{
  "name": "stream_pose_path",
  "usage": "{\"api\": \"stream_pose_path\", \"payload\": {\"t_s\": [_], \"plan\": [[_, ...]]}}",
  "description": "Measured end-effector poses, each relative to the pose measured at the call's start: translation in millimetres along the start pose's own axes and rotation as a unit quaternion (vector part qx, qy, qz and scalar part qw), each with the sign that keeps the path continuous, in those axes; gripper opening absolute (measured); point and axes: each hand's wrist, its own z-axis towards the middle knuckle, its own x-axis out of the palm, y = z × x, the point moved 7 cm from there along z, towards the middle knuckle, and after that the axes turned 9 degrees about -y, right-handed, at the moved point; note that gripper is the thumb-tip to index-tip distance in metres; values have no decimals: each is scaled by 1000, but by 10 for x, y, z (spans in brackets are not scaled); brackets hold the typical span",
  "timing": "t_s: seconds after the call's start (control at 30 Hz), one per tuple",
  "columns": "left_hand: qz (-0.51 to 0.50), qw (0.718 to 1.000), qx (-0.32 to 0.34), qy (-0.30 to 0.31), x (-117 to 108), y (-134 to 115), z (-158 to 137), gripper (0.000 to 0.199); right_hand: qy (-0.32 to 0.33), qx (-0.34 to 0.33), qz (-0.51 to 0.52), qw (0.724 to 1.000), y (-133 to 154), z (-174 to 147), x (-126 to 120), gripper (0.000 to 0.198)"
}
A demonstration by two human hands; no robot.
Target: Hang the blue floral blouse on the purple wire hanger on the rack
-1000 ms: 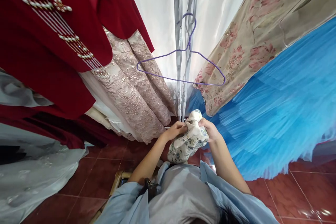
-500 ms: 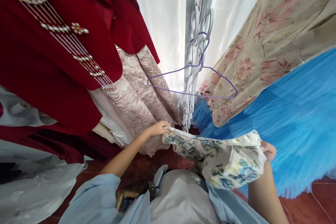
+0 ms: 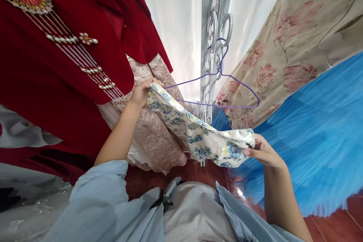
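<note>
A cream garment with blue and yellow flowers (image 3: 198, 132) is stretched between my hands; I cannot tell whether it is a skirt or a top. My left hand (image 3: 143, 93) pinches its upper left corner, close to the left end of a purple wire hanger (image 3: 238, 107). Lower down on the right, my right hand (image 3: 263, 152) grips the other end between thumb and fingers. The hanger hangs by its hook from a grey scrolled metal frame (image 3: 214, 26). The garment's edge passes in front of the hanger's left part and hides its tip.
Dark red clothing (image 3: 70, 83) with beaded trim and a pink brocade garment (image 3: 161, 143) hang on the left. A beige floral garment (image 3: 283, 56) and a blue tulle skirt (image 3: 320, 132) hang on the right. White curtains (image 3: 172, 19) stand behind, over a red tiled floor (image 3: 184, 170).
My left hand has risen and moved left with its corner of the garment, up to the hanger's left end. My right hand has moved left and slightly up, keeping its grip.
</note>
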Motion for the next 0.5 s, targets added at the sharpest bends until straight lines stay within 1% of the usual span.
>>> {"api": "stream_pose_path", "payload": {"t_s": [0.07,0.1,0.17,0.23,0.3,0.33,0.43,0.5], "plan": [[-21,999,-18,45,225,39,87,19,-3,-4,-5,1000,-6,42,22,35],[-17,998,-29,54,324,63,120,16,-9,-3,-6,1000,-18,56,6,34],[10,998,-40,54,490,93,164,10,-29,2,-7,1000,-57,77,-77,33],[45,997,-36,48,617,92,179,6,-58,9,-10,998,-104,106,-232,32],[72,995,-33,53,721,87,167,9,-102,4,-15,995,-123,166,-468,30],[80,994,-32,61,766,84,154,11,-132,-8,-19,991,-107,212,-614,28],[89,992,-25,89,863,90,112,18,-238,-83,-20,968,64,426,-1103,23],[86,992,-21,93,885,112,100,21,-285,-131,-20,949,241,648,-1375,19]]}}
